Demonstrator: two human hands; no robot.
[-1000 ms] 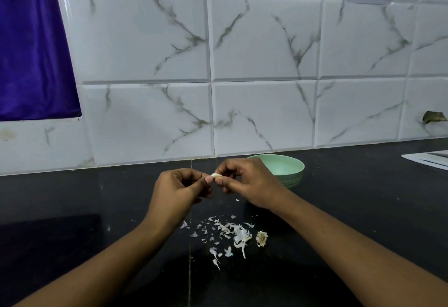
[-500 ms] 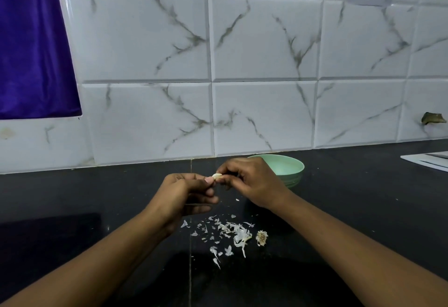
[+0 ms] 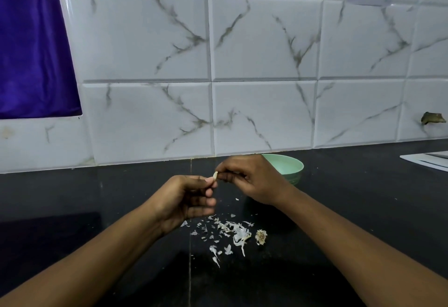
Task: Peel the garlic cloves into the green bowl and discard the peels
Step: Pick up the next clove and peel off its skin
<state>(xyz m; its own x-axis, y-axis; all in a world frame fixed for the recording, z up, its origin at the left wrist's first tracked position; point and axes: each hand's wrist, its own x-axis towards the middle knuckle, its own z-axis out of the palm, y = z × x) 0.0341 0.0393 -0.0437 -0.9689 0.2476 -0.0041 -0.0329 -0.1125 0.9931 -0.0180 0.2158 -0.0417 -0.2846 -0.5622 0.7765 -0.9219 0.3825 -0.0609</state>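
Now fingers [image 3: 210, 180] of both hands pinch garlic clove [image 3: 215, 175] above worktop [image 3: 363, 209]. Left hand [image 3: 186, 200] steadies, right hand [image 3: 252, 180] strips skin. Peels [image 3: 228, 230] scattered below; green bowl [image 3: 289, 167] behind. Next, likely: drop bare clove in bowl.

The scene is lit dimly and evenly, with a cool cast. A small streak of glare is caught near the top of the tiled wall [image 3: 264, 40]. The black bench [image 3: 363, 197] is rendered very dark, and only soft shadows are cast on it. Tile lines are bowed toward the edges by the wide lens. The left hand [image 3: 186, 200] is slightly softened by blur.
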